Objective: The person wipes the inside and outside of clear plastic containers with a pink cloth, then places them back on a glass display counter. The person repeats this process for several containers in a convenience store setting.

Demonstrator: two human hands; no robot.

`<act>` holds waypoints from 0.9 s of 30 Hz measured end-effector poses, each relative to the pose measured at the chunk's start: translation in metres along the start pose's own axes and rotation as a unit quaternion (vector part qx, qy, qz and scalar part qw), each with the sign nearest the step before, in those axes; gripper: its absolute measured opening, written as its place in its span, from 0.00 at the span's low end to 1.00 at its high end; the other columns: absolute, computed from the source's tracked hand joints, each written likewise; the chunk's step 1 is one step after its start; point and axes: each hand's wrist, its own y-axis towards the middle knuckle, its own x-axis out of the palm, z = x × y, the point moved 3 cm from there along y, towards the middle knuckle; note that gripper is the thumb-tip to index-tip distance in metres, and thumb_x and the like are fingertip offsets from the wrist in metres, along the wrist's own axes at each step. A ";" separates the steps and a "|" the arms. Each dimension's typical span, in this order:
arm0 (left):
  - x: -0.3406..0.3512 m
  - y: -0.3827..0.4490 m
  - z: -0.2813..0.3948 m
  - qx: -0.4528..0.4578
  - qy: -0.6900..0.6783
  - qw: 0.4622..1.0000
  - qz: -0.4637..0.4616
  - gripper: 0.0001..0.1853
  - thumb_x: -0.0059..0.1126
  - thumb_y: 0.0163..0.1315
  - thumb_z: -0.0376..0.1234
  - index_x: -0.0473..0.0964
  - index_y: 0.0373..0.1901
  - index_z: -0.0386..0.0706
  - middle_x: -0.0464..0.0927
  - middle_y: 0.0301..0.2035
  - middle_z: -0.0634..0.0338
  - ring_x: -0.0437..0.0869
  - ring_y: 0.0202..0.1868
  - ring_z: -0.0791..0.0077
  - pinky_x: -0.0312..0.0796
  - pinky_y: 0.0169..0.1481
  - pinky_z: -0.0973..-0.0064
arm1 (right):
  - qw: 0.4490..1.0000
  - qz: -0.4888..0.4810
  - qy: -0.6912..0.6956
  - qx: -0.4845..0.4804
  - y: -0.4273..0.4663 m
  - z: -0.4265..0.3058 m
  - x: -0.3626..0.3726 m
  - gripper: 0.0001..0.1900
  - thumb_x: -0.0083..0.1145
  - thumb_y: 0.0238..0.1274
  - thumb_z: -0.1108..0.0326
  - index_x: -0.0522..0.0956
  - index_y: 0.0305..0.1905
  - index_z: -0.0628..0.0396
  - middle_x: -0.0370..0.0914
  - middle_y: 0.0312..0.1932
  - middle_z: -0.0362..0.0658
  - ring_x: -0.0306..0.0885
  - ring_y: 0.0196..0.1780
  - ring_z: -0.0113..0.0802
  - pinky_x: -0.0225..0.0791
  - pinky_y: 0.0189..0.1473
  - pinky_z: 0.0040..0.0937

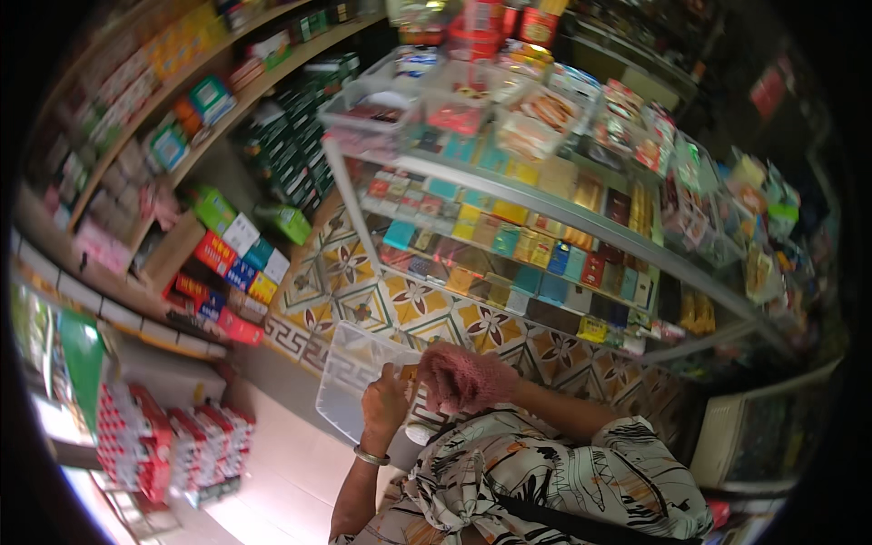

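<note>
My left hand [385, 407], with a bangle on its wrist, grips the near edge of a clear plastic lid or shallow box [351, 364]. The patterned floor shows through the plastic. A pink knitted cloth [470, 376] is bunched over my right hand, so its fingers are hidden. Between the cloth and my left fingers is a small orange-brown item [409, 372]; which hand has hold of it I cannot tell. Both hands are close together in front of my body, above the tiled floor [422, 300].
Ahead stands a glass display case [518, 180] with small packets inside and plastic tubs [371, 112] on top. Stocked shelves [184, 75] line the left, with stacked boxes [235, 252] below. Red-and-white packs [170, 443] are piled at lower left; a boxy white-framed appliance [715, 436] stands at right.
</note>
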 end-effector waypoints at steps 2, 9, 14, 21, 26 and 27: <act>-0.002 0.019 0.050 0.054 0.020 0.998 -0.033 0.14 0.57 0.62 0.36 0.69 0.44 0.40 0.78 0.21 0.43 0.82 0.27 0.43 0.73 0.31 0.52 | 0.949 0.051 -0.263 -0.168 -0.028 -0.001 -0.037 0.19 0.49 0.69 0.50 0.70 0.50 0.55 0.71 0.26 0.41 0.68 0.24 0.26 0.63 0.26 0.23; 0.027 0.079 0.230 0.166 0.076 0.978 -0.096 0.15 0.53 0.64 0.32 0.64 0.51 0.41 0.78 0.21 0.45 0.82 0.25 0.45 0.71 0.29 0.54 | 0.980 0.170 -0.051 -0.091 -0.112 0.060 -0.183 0.07 0.49 0.63 0.62 0.70 0.41 0.52 0.69 0.29 0.33 0.66 0.29 0.22 0.62 0.30 0.21; 0.056 0.121 0.340 0.283 0.144 0.944 -0.088 0.15 0.55 0.57 0.26 0.65 0.46 0.40 0.79 0.23 0.47 0.82 0.26 0.47 0.71 0.28 0.54 | 0.932 0.192 0.284 -0.115 -0.186 0.030 -0.213 0.09 0.50 0.58 0.67 0.64 0.25 0.51 0.59 0.21 0.34 0.53 0.22 0.21 0.47 0.22 0.20; 0.101 0.197 0.435 0.388 0.186 0.902 -0.037 0.14 0.57 0.57 0.28 0.66 0.44 0.41 0.79 0.21 0.49 0.82 0.25 0.49 0.70 0.26 0.56 | 0.898 0.308 0.265 -0.168 -0.288 0.002 -0.247 0.15 0.56 0.59 0.57 0.73 0.32 0.59 0.69 0.28 0.43 0.69 0.28 0.34 0.65 0.32 0.28; 0.131 0.250 0.481 0.415 0.198 0.888 -0.006 0.19 0.57 0.50 0.23 0.65 0.44 0.39 0.79 0.22 0.49 0.83 0.25 0.50 0.72 0.27 0.57 | 0.864 0.362 0.264 -0.232 -0.317 0.010 -0.270 0.13 0.57 0.57 0.59 0.74 0.35 0.59 0.72 0.31 0.44 0.76 0.38 0.36 0.72 0.39 0.34; 0.139 0.260 0.487 0.421 0.195 0.886 0.004 0.20 0.57 0.49 0.23 0.65 0.45 0.39 0.80 0.22 0.49 0.84 0.25 0.51 0.72 0.27 0.57 | 0.867 0.380 0.191 -0.261 -0.317 0.012 -0.277 0.12 0.57 0.57 0.61 0.73 0.34 0.60 0.72 0.32 0.45 0.76 0.38 0.37 0.74 0.41 0.35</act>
